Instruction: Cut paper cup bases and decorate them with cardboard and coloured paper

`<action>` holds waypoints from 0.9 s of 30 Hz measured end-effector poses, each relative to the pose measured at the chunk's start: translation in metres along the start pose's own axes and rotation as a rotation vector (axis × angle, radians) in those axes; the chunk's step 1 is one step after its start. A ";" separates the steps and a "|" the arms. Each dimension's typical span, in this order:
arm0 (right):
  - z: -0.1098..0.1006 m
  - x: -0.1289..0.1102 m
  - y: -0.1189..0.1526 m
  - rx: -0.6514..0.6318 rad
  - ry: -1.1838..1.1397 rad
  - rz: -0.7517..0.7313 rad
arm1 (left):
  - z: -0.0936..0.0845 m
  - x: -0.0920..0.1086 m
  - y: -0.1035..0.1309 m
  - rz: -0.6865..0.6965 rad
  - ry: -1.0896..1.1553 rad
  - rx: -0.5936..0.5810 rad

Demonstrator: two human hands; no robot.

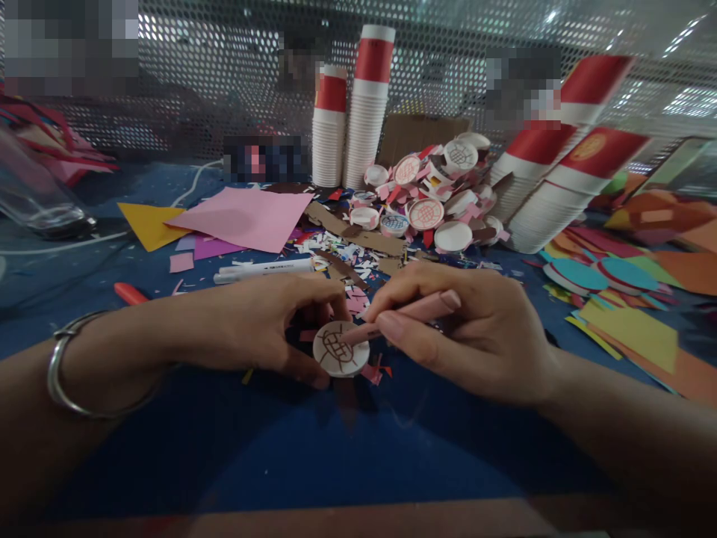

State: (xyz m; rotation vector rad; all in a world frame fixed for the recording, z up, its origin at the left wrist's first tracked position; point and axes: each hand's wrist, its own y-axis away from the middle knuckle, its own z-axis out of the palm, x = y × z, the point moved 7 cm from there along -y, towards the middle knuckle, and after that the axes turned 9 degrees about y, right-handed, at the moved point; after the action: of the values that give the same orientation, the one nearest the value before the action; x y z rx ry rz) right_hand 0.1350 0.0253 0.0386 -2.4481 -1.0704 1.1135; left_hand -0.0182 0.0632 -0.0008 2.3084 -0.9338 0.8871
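Between my hands is a small paper-cup turtle (339, 360), its round white face upward with a brown grid shell pattern drawn on it and pink paper bits at its sides. My left hand (280, 329), a silver bangle at its wrist, grips the turtle's left edge between fingers and thumb. In my right hand (459, 329) a pinkish-brown marker (423, 308) is held like a pen, its tip on or just above the drawn lines. Paper scraps (357, 300) lie directly behind the turtle.
Finished-looking cup pieces (426, 214) are heaped behind my right hand. Stacked paper cups (367, 112) stand at the back, with leaning stacks (538, 217) to the right. Pink paper (246, 217), white markers (266, 269), a red-handled object (130, 294) and coloured sheets (632, 336) lie around.
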 end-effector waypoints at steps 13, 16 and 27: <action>-0.025 0.011 0.000 0.262 0.258 -0.002 | -0.025 0.009 0.014 -0.099 -0.193 0.096; -0.013 0.018 -0.005 0.120 0.288 -0.051 | -0.029 0.016 0.021 -0.069 -0.240 0.117; 0.018 0.029 -0.006 -0.273 0.493 -0.063 | -0.061 0.036 0.033 0.182 -0.418 0.590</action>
State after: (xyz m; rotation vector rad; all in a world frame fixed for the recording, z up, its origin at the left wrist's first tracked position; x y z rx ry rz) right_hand 0.1314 0.0486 0.0132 -2.6624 -1.1774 0.3216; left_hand -0.0463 0.0658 0.0719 3.0349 -1.1890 0.8505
